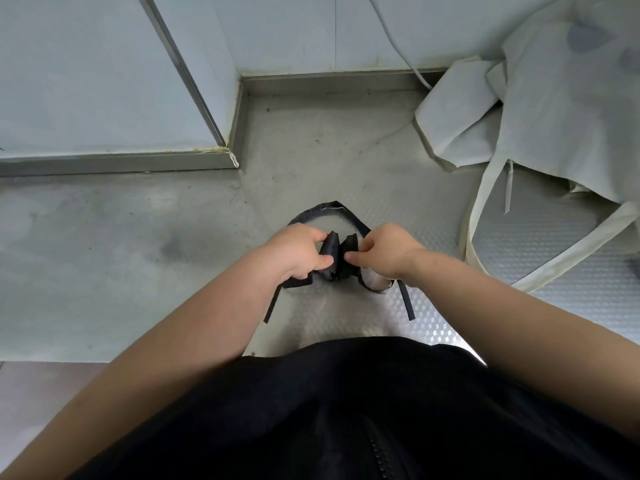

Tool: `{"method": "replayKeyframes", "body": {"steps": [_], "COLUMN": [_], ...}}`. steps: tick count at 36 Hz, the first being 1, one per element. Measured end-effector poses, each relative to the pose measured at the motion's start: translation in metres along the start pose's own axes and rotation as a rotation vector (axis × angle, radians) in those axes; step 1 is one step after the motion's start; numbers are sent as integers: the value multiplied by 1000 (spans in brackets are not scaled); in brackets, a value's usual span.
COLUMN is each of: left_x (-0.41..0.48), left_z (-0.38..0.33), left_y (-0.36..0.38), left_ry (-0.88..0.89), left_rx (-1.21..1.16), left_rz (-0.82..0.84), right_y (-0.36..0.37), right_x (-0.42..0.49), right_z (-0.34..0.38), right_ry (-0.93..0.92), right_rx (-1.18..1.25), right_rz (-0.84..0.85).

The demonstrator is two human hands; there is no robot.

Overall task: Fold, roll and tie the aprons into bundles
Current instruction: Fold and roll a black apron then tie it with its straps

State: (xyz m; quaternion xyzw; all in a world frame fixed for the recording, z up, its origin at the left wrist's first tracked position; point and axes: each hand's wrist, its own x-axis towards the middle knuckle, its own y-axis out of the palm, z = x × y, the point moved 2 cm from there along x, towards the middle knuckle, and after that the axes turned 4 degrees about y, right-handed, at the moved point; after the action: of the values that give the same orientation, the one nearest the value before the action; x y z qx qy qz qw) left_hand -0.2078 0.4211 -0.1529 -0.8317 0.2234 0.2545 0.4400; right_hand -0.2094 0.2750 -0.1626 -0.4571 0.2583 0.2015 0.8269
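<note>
A dark rolled apron bundle (337, 252) sits on the steel table (104, 265) just in front of me. My left hand (298, 252) grips its left side, thumb pressed against the roll. My right hand (381, 252) pinches the right side, thumb and fingers curled on the cloth. A dark neck loop (332, 208) arcs out beyond the hands. Two dark strap ends trail toward me, one at the left (273, 306) and one at the right (407, 303). Much of the bundle is hidden by my hands.
A pile of pale cream aprons (540, 109) with long straps (485, 216) lies at the right back of the table. Pale wall panels (86, 81) and a steel upstand (329, 83) close off the back. A grey cable (398, 46) runs down the wall.
</note>
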Motion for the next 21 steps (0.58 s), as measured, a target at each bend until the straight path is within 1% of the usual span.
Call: {"method": "replayKeyframes", "body": {"steps": [2, 4, 6, 8, 10, 12, 15, 16, 18, 21], "left_x": [-3, -5, -4, -4, -2, 1, 5, 5, 3, 4], "left_z": [-4, -4, -2, 2, 7, 12, 18, 17, 13, 14], "left_y": [-6, -12, -14, -14, -10, -8, -8, -9, -8, -2], "left_ry": [-15, -18, -18, -46, -113, -143, -155, -132, -62, -4], "left_rx": [175, 281, 258, 226, 246, 275, 275, 246, 107, -227], "left_rz": [43, 26, -28, -53, 4, 36, 72, 77, 81, 62], "right_y": [-1, -3, -6, -7, -7, -6, -5, -4, -3, -2], "right_x": [1, 2, 4, 7, 7, 5, 5, 7, 11, 16], "right_z": [2, 3, 1, -1, -1, 2, 9, 11, 14, 16], "right_ry": [-14, -27, -28, -21, -25, -38, -61, -61, -51, -45], "right_rx": [42, 84, 140, 257, 331, 353, 320, 304, 301, 298], "right_rz": [-6, -22, -39, -43, -15, 21, 51, 43, 9, 1]}}
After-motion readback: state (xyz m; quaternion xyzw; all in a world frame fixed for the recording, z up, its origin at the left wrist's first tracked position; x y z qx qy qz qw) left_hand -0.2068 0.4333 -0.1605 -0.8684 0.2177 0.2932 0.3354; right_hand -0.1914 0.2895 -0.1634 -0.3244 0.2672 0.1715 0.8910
